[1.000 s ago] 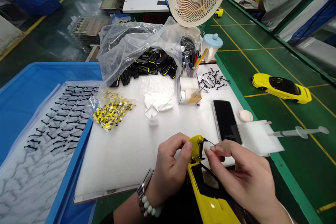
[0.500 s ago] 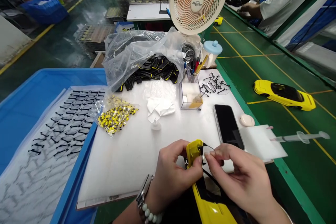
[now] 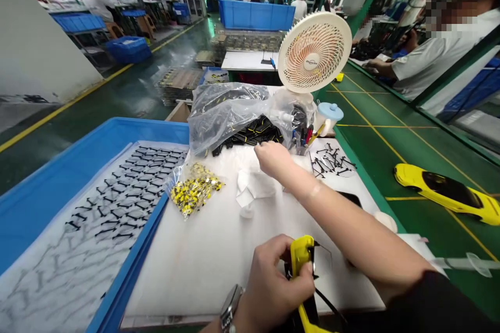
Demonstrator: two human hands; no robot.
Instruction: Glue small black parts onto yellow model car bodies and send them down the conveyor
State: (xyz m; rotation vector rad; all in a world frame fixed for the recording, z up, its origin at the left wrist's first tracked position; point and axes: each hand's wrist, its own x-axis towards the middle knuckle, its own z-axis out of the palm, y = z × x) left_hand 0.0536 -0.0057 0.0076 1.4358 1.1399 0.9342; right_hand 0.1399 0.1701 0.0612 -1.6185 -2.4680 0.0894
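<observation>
My left hand (image 3: 275, 278) is closed around one end of a yellow toy car body (image 3: 301, 251), low in the view, with thumb and fingers on either side. Dark trim and a thin wire show beside the thumb, and the car's rest runs off the bottom edge. My right hand (image 3: 273, 158) is stretched out over the table at the near edge of a pile of black parts with yellow edging (image 3: 263, 129). These parts lie in an open clear plastic bag (image 3: 230, 106). Its fingers point down and are mostly hidden, so whether it touches a part is unclear.
A bag of small yellow-and-black pieces (image 3: 195, 190) and white tissue (image 3: 253, 187) lie mid-table. Left stands a blue tray (image 3: 148, 126) with rows of black parts. A fan (image 3: 314, 52), lidded mug (image 3: 329, 117), phone (image 3: 350, 199) and finished yellow car (image 3: 449, 192) are right.
My right hand has left the car body and reached forward to the black parts by the bag. My left hand still holds the car. The camera view has tilted up.
</observation>
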